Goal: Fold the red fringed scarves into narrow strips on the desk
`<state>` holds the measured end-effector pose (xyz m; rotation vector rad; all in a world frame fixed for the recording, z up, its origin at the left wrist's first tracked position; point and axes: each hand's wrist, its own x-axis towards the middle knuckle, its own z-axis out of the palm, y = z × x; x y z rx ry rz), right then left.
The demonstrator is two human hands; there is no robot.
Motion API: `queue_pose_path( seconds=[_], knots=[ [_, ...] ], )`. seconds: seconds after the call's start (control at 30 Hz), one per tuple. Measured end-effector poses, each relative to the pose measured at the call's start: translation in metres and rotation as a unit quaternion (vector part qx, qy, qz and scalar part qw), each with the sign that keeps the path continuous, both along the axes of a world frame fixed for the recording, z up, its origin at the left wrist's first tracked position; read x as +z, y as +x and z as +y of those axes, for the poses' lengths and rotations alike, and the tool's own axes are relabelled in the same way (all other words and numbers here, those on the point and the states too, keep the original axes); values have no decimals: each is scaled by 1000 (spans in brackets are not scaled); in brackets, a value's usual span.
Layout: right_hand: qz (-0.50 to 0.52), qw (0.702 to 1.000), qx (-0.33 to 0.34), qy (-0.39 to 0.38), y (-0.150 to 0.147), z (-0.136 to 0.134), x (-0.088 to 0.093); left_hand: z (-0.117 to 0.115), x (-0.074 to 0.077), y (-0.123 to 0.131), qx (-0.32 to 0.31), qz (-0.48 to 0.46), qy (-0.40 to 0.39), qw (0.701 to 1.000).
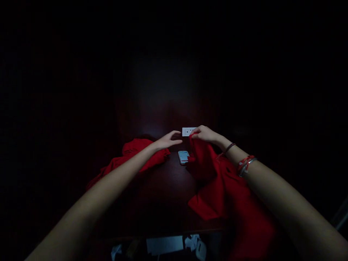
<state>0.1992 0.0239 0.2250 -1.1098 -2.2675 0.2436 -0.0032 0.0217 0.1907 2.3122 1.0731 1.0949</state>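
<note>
My right hand (204, 133) pinches the upper edge of a red cloth (209, 181), which hangs in folds over the right side of a dark table (163, 195) and down past its front. What kind of cloth item it is, I cannot make out. Thumb and fingers apart, my left hand (169, 140) is held empty in the air, left of the cloth. A second heap of red cloth (138, 146) lies on the table beneath and behind my left forearm. Between the two cloths rests a phone (183, 156) with its screen lit, its right edge partly covered.
A white socket plate (187, 131) is on the surface behind the table, partly hidden by my right hand. Below the table's front edge are a pale flat sheet (164, 245), crumpled white paper (191, 242) and a rounded white object (201, 250). The surroundings are very dark.
</note>
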Motion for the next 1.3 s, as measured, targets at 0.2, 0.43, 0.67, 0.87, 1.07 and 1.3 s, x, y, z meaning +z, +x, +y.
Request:
queue_pose_path(
  seconds=[0.2,0.43,0.67,0.87,1.07,1.3],
  knots=[
    [7,988,-76,137,-7,-21,30,12,-12,44,-29,-84,-9,996],
    [46,984,-139,105,36,-18,21,5,37,-60,241,62,102,963],
    [40,999,-19,11,6,8,-22,-28,40,-79,181,208,-134,952],
    [63,991,91,73,-45,10,-12,-31,-22,-23,9,152,-226,962],
    [20,990,-59,128,-10,10,9,4,7,-52,280,171,-12,945],
    [-18,995,-86,39,40,23,-30,-5,14,-87,241,248,-48,937]
  ],
)
